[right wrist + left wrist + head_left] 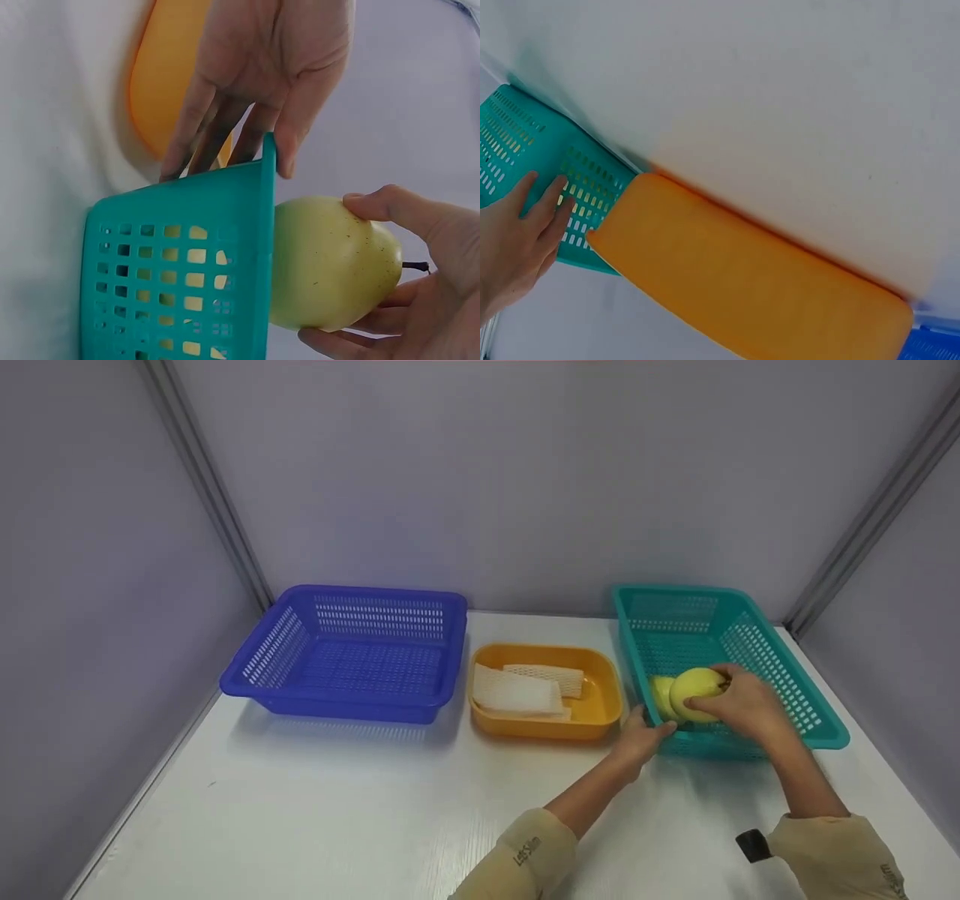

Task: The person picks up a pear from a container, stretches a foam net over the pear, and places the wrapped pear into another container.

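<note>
My right hand [742, 706] grips a yellow-green pear [696, 692] between thumb and fingers, near the front left corner of the teal basket [802, 690]. In the right wrist view the pear's dark stem points toward the palm and its round end overlaps the basket's rim. Another yellow fruit [661, 694] lies beside it in the basket, partly hidden by the pear. My left hand [639, 737] holds the basket's near left corner, thumb over the rim [268, 225] and fingers along the outer wall. Those fingers [544, 206] show against the slotted side in the left wrist view.
Left of the teal basket stands an orange tub [540, 730] with white foam net sleeves [517, 691] in it. Farther left is a blue slotted basket [345, 701]. Grey panels [480, 495] enclose the white table [315, 810] at the back and sides.
</note>
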`<state>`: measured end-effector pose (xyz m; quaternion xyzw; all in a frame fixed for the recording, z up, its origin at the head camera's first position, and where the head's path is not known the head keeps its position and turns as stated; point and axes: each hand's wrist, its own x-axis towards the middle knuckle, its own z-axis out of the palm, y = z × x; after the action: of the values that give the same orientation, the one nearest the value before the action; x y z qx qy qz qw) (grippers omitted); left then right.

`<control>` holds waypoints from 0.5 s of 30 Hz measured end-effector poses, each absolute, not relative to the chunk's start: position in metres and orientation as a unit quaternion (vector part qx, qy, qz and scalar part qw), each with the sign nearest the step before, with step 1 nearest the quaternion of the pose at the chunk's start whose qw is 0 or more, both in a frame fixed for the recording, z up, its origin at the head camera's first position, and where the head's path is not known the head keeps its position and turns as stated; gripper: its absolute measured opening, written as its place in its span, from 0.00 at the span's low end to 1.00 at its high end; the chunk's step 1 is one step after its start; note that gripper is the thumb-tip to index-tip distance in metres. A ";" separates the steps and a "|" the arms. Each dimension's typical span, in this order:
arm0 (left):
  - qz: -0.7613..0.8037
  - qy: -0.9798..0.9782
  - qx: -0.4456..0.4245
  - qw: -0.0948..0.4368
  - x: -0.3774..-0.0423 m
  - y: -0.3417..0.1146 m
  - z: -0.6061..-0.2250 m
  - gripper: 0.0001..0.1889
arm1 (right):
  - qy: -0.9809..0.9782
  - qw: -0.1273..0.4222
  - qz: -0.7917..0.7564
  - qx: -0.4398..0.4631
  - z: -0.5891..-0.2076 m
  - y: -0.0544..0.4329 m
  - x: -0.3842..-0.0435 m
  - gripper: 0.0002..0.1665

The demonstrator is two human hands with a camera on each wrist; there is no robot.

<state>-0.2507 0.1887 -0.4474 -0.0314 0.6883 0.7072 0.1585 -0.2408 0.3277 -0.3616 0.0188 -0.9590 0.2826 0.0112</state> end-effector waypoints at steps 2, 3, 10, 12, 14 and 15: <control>0.693 0.702 -0.013 0.161 -0.249 0.187 -0.448 0.30 | -0.960 0.016 0.278 0.023 -0.360 0.325 -0.239 0.51; 0.690 0.705 -0.003 0.161 -0.248 0.185 -0.448 0.30 | -0.961 0.018 0.276 0.025 -0.359 0.324 -0.238 0.51; 0.693 0.701 0.016 0.164 -0.242 0.175 -0.447 0.36 | -0.960 0.025 0.275 0.041 -0.353 0.312 -0.230 0.48; 0.693 0.701 0.013 0.167 -0.241 0.172 -0.443 0.37 | -0.960 0.027 0.276 0.046 -0.351 0.309 -0.229 0.48; 0.693 0.702 0.016 0.166 -0.240 0.168 -0.439 0.38 | -0.960 0.030 0.275 0.052 -0.350 0.306 -0.227 0.47; 0.693 0.702 0.020 0.164 -0.239 0.167 -0.438 0.38 | -0.959 0.032 0.278 0.055 -0.349 0.304 -0.226 0.47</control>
<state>-0.2393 0.1665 -0.4376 0.0204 0.7015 0.6933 0.1638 -0.2261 0.3041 -0.3493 0.0553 -0.9586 0.2776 0.0319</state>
